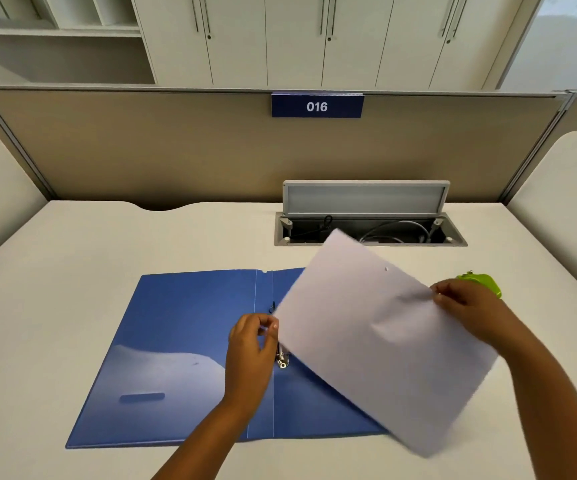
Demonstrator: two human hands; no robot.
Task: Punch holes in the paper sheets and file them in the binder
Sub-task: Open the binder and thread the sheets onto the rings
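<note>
Beyond my hands the pale surface (107, 244) carries an open cable hatch (370, 230), its lid (365, 197) propped upright and cords lying inside. Farther back I see a beige partition (176, 150) with a blue plate (317, 105) (it reads 016), then white cabinets (315, 39).

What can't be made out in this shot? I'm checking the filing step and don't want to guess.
All in the head view:
- Binder right half and most of the ring clip: covered by the paper sheet.
- Sheet's punched holes: one small mark visible; the rest is blurred by motion.
- Green hole punch: mostly behind the right hand.
- What the left hand fingertips pinch: too small to tell.
</note>
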